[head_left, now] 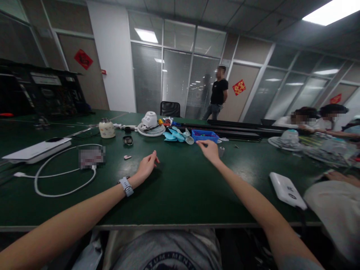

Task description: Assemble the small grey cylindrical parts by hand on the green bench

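Observation:
My left hand (146, 167), with a pale-strapped watch on its wrist, hovers over or rests on the green table. Its fingers are loosely bent and slightly apart, and nothing shows in them. Farther forward, my right hand (210, 150) has its fingertips pressed together in a pinch; whatever they hold is hidden or too small to name. Just behind it stands a blue tray (204, 133) of small parts. Light-blue fan blades (174, 135) and a clear round piece (189, 138) lie to its left. A small grey cylinder (221, 151) is close by on the right.
A white fan body (150, 119) lies on its grille (152, 129) at the back. Leftward are a cream bottle (107, 128), a black ring-shaped part (127, 140) and a white cable (60, 195). A white power bank (287, 190) is at right. Several people are around.

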`<state>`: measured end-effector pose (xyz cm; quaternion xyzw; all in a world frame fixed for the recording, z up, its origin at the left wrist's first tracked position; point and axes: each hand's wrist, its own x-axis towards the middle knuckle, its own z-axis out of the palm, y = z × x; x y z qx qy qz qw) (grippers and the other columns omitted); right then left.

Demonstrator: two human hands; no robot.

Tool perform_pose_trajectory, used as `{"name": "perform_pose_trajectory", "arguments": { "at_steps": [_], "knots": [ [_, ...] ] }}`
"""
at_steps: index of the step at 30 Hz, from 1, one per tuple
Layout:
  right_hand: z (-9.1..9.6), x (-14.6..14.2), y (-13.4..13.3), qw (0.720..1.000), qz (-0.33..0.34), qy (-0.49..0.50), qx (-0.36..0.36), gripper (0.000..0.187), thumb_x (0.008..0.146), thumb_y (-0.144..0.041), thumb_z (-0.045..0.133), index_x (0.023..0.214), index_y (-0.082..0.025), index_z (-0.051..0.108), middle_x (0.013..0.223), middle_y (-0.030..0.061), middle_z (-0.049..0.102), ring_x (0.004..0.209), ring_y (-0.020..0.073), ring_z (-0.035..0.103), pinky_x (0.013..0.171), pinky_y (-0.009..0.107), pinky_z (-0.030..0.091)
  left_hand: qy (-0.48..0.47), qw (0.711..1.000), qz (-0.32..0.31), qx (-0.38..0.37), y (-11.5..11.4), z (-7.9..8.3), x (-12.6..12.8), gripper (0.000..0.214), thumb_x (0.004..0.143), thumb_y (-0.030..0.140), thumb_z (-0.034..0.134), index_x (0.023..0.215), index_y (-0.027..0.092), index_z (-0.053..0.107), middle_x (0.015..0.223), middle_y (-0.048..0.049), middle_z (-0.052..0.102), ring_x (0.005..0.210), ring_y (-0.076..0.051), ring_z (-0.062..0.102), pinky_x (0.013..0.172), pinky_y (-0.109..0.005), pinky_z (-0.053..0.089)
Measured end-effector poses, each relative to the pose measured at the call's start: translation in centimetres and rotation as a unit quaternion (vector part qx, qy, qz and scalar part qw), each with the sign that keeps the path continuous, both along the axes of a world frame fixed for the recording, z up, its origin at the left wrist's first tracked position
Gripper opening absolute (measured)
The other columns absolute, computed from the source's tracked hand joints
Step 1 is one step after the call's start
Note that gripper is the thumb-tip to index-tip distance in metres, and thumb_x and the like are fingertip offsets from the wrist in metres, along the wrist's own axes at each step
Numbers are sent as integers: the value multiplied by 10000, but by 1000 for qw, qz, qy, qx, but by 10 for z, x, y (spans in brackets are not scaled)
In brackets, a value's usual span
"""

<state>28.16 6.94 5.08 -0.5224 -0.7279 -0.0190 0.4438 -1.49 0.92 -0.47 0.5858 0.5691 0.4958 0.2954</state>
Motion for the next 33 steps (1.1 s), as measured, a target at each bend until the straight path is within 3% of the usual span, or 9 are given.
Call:
{"name": "perform_pose_trajectory", "arguments": {
  "at_steps": [3, 6, 10, 20, 23, 27, 30, 33],
  "knots": [
    [4, 52, 26, 993, -112, 16, -20, 272, 857, -381, 576, 972, -222, 763, 984, 72, 740, 920, 239, 664, 841, 338, 488, 2, 1000, -3, -5, 2, -1, 0, 648, 810, 748, 307, 692, 182, 600, 753, -54, 669, 651, -183, 593, 585, -274, 412],
    [-7, 77, 38, 990, -127, 11, -68, 242, 827, -364, 607, 956, -235, 766, 941, 53, 750, 905, 234, 680, 793, 310, 507, 11, 1000, -5, -12, 1, 0, 1, 675, 807, 757, 285, 684, 181, 613, 730, -57, 668, 657, -190, 597, 581, -277, 408],
    [-19, 80, 45, 990, -108, 7, -86, 252, 828, -386, 605, 962, -244, 765, 957, 45, 750, 921, 227, 685, 798, 293, 508, 27, 999, -8, -16, -2, 3, 1, 694, 824, 750, 250, 689, 178, 618, 711, -57, 654, 673, -193, 593, 592, -277, 402],
    [-21, 75, 47, 985, -118, -51, -112, 258, 852, -384, 585, 972, -245, 766, 955, 58, 748, 919, 234, 681, 798, 292, 494, 26, 999, -12, -15, -2, 2, 2, 687, 820, 754, 260, 687, 180, 614, 692, -50, 636, 665, -193, 584, 587, -275, 395],
    [-15, 84, 44, 988, -115, -77, -61, 321, 857, -427, 569, 1040, -231, 746, 1027, 84, 727, 955, 238, 661, 849, 317, 479, 31, 999, -11, -15, -4, 3, 2, 685, 823, 748, 262, 677, 181, 618, 652, -45, 620, 662, -194, 583, 591, -274, 395],
    [-12, 115, 43, 986, -169, -1, 0, 516, 803, -507, 613, 1201, -182, 663, 1086, 127, 694, 918, 237, 658, 843, 340, 489, 40, 999, -12, -15, -5, 4, 3, 678, 824, 745, 268, 676, 183, 618, 649, -45, 618, 659, -196, 588, 583, -274, 391],
    [-22, 134, 44, 981, -161, 61, -88, 599, 705, -464, 722, 1200, -136, 651, 1053, 127, 709, 904, 236, 674, 812, 319, 507, 49, 999, -11, -11, -6, 4, 3, 666, 816, 746, 289, 671, 185, 618, 646, -42, 619, 655, -199, 589, 578, -276, 388],
    [-35, 137, 46, 973, -136, 83, -170, 549, 663, -405, 760, 1123, -115, 686, 957, 108, 736, 864, 231, 690, 767, 289, 517, 54, 998, -15, -11, -7, 6, 4, 656, 808, 749, 310, 670, 186, 618, 635, -36, 615, 653, -199, 591, 579, -276, 390]
  ]
}}
